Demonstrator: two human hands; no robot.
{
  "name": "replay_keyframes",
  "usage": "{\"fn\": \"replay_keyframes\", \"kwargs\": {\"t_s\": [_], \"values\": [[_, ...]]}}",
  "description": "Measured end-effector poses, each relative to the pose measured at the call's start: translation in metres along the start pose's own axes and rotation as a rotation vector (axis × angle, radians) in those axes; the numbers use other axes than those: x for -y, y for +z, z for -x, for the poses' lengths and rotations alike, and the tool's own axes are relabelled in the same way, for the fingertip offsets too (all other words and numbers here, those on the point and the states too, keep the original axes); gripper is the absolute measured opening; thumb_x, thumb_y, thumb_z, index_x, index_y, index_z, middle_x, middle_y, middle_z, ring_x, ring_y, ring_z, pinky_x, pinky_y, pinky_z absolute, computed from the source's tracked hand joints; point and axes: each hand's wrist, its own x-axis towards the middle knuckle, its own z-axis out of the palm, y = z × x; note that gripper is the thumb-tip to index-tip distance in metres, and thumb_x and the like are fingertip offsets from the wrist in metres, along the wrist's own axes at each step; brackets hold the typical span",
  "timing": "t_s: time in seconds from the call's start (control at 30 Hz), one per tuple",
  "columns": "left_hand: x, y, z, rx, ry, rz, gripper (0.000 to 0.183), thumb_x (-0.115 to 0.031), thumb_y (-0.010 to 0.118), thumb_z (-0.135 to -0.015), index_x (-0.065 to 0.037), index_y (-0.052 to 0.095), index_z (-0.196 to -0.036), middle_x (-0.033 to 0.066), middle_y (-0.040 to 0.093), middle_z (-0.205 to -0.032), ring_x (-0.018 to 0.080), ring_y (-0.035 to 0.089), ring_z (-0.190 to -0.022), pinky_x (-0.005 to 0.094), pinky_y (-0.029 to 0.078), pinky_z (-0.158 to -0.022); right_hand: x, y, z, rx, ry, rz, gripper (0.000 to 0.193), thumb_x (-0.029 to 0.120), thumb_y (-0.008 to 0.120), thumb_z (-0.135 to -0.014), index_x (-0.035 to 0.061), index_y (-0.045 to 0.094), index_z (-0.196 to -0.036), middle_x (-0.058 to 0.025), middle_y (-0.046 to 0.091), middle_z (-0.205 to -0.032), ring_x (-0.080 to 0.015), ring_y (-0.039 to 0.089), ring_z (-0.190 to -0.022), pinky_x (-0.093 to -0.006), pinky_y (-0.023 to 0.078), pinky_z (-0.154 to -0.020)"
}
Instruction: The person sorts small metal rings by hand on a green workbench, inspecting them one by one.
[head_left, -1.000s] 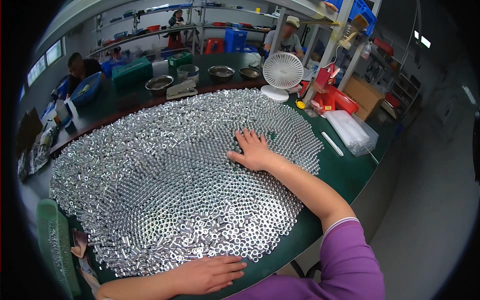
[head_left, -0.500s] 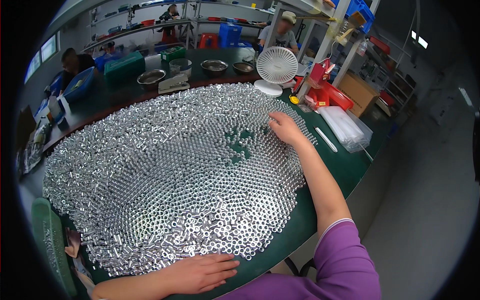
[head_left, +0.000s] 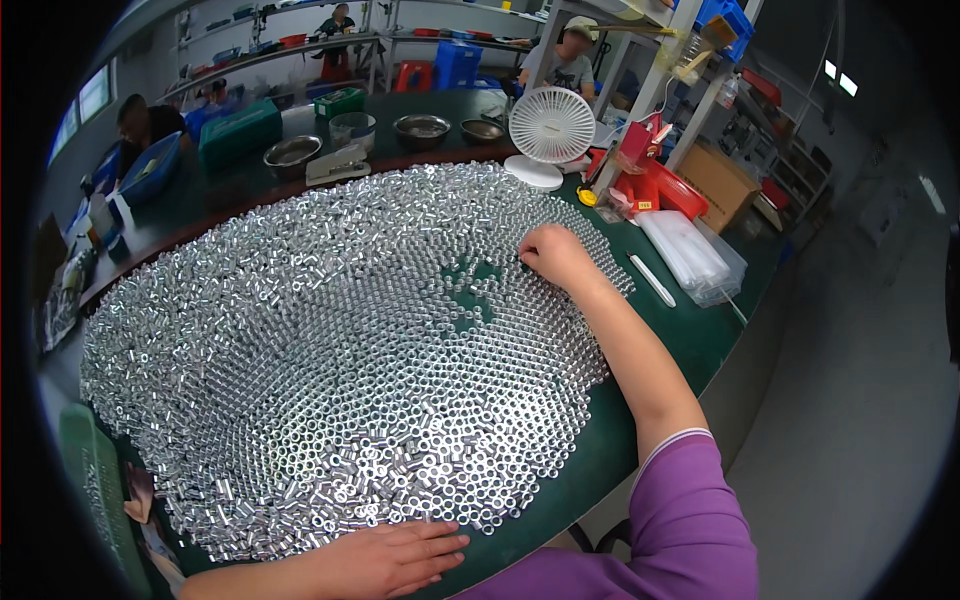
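A wide bed of small shiny metal sleeves (head_left: 340, 340) covers most of the green tabletop (head_left: 560, 500). Many in the middle stand upright in close rows, while those at the far left and near edge lie jumbled. My left hand (head_left: 405, 556) rests flat at the near edge of the sleeves, fingers stretched out and holding nothing. Over the right part of the bed, my right hand (head_left: 555, 256) is closed, its fingers curled down and pressed together among the upright sleeves. Whatever its fingertips hold is hidden. Just left of it, green table shows through a ragged gap.
A white fan (head_left: 551, 125) stands behind the sleeves, beside metal bowls (head_left: 421, 130) and a stapler (head_left: 338, 166). On the right lie a white pen (head_left: 652, 279) and plastic bags (head_left: 690, 255). A green tray (head_left: 95, 470) sits at the left. People sit farther back.
My right hand has shifted slightly left and nearer, toward the gap, and its fingers have curled in more. My left hand stays flat. The whole view has shifted a little.
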Motion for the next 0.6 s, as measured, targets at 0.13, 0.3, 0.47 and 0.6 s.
{"fn": "replay_keyframes", "kwargs": {"t_s": [0.13,0.3,0.47,0.6], "values": [[0.000,0.002,0.002,-0.001,0.010,-0.011,0.033,-0.013,0.061,-0.083,-0.003,0.059,-0.114,0.0134,0.054,-0.128,0.0321,0.051,-0.118,0.0415,0.045,-0.095,0.004,0.003,-0.002,-0.001,-0.132,0.049,0.011,0.013,0.068,-0.072,0.0045,0.069,-0.080,-0.0118,0.066,-0.083,-0.0294,0.062,-0.083,-0.0394,0.049,-0.078],[0.010,0.002,0.003,0.140,0.025,-0.004,0.038,-0.020,0.055,-0.091,-0.006,0.053,-0.126,0.0087,0.047,-0.138,0.0255,0.045,-0.127,0.0380,0.041,-0.102,0.037,0.002,-0.012,-0.034,-0.068,-0.207,0.010,0.011,0.067,-0.072,0.0065,0.068,-0.081,-0.0115,0.064,-0.080,-0.0313,0.060,-0.083,-0.0414,0.048,-0.078],[0.008,0.000,0.003,0.150,0.021,-0.024,0.038,-0.020,0.054,-0.091,-0.007,0.052,-0.127,0.0084,0.045,-0.139,0.0239,0.043,-0.129,0.0364,0.040,-0.103,0.049,0.009,-0.015,-0.038,-0.232,-0.207,0.009,0.012,0.068,-0.072,0.0072,0.067,-0.080,-0.0105,0.064,-0.079,-0.0299,0.060,-0.082,-0.0397,0.047,-0.080],[0.012,0.003,0.004,0.127,0.055,-0.019,0.038,-0.020,0.054,-0.091,-0.007,0.052,-0.127,0.0086,0.045,-0.139,0.0239,0.042,-0.129,0.0359,0.040,-0.104,0.053,0.008,-0.018,-0.063,-0.304,-0.133,0.009,0.014,0.067,-0.072,0.0057,0.067,-0.076,-0.0100,0.064,-0.078,-0.0300,0.059,-0.081,-0.0405,0.047,-0.078]]}}
